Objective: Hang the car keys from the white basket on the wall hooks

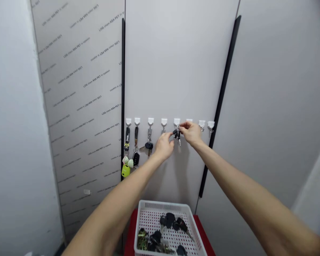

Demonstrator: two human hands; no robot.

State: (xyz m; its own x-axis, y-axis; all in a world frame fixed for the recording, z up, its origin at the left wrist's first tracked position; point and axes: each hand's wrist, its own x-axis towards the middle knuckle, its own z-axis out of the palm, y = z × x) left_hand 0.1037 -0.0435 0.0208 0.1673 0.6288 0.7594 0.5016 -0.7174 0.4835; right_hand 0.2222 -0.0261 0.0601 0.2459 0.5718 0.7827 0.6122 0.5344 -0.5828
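A bunch of keys [178, 135] with dark heads hangs below a white adhesive hook [177, 122] on the pale cabinet door. The fingers of my right hand [191, 133] pinch the top of this bunch, close under the hook. From the left, my left hand [164, 145] has its fingertips closed on a dark key head of the same bunch. Whether the ring sits on the hook cannot be made out. Partly behind my left hand, a metal clasp hangs from the neighbouring hook [164, 122].
Further left hang a black strap [127, 138] with a lime-green tag [125, 171], a braided strap [136, 135] with a car key, and another key bunch [148, 145]. Below, a white perforated basket [164, 205] with several keys stands on a red surface [202, 234]. Black handles [123, 89] edge the door.
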